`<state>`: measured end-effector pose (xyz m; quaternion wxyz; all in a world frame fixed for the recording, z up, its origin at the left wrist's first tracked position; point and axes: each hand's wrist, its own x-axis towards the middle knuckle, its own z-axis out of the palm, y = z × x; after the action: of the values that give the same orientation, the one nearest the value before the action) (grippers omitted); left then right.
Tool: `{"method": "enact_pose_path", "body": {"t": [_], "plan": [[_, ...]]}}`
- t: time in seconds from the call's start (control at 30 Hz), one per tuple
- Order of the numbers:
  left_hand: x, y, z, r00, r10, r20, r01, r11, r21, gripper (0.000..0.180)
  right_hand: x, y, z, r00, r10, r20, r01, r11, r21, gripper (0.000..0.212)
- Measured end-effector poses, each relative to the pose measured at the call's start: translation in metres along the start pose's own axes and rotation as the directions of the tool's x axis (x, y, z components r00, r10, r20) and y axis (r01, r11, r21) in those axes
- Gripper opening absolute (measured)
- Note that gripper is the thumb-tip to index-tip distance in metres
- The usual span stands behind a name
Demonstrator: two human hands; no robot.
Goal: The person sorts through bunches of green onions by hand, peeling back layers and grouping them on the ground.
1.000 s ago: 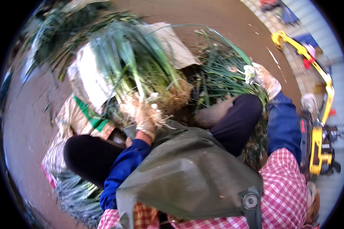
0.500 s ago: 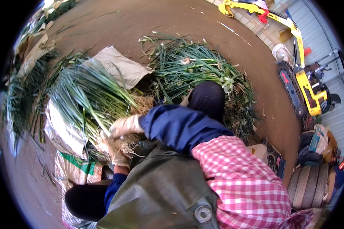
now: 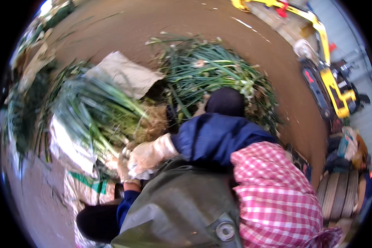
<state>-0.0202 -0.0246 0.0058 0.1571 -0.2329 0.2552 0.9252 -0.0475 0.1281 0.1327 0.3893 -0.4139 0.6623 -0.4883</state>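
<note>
Both my hands wear pale work gloves and meet at the root end of some spring onions. My left hand [image 3: 123, 168] is closed around the white bases of a few spring onions [image 3: 96, 134], whose green leaves point away to the far left. My right hand [image 3: 149, 155] is beside it, nearer my body, with its fingers curled down and blurred. Something whitish shows under that hand, too smeared to name. A larger bundle of spring onions [image 3: 80, 98] with brown roots lies just beyond my hands on pale sacking [image 3: 70, 142].
A second heap of spring onions [image 3: 211, 68] lies past my right knee, beside a beige sack [image 3: 124, 74]. More leafy bundles [image 3: 22, 111] line the far left. At the right are a yellow toy-like excavator [image 3: 332, 91] and stacked ribbed round objects [image 3: 339, 194].
My right hand has drawn back from the onion bases toward my body and to the right. My left hand stays at the bases. The view has shifted slightly.
</note>
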Motion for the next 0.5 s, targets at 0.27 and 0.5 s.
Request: {"method": "enact_pose_path", "body": {"t": [0.27, 0.5], "plan": [[-0.017, 0.005, 0.033, 0.997, -0.018, 0.072, 0.013, 0.998, 0.063, 0.031, -0.073, 0.094, -0.145, 0.412, 0.822, -0.392, -0.48, -0.17, -0.86, 0.025], [-0.014, 0.003, 0.043, 0.988, -0.032, 0.148, 0.025, 0.999, 0.046, 0.033, -0.002, 0.149, -0.127, 0.355, 0.473, -0.806, -0.882, 0.454, -0.122, 0.042]]}}
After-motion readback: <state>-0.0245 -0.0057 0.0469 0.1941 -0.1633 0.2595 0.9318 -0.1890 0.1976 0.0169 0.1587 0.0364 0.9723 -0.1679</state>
